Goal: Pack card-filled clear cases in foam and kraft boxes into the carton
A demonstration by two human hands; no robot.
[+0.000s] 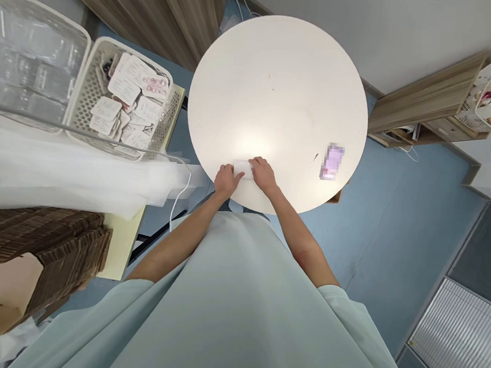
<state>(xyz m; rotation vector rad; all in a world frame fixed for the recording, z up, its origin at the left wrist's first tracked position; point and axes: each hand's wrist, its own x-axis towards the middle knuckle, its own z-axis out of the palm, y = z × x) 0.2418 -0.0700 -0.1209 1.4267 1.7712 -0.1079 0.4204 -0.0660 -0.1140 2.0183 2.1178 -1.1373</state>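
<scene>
A small white bundle [243, 170], which looks like something wrapped in thin white sheet, lies near the front edge of the round white table [276, 83]. My left hand [227, 180] grips its left end, thumb laid across the near side. At the other end, the fingers of my right hand [264, 175] curl over the top of the bundle. Whatever is inside the wrapping cannot be seen.
A blurred purple item [331, 161] lies at the table's right. To my left are a white basket [91, 76] of carded items, a bin [88, 47] of clear plastic packs, white sheets [77, 171] and stacked cardboard boxes [69, 248]. A white cable [183, 187] hangs nearby.
</scene>
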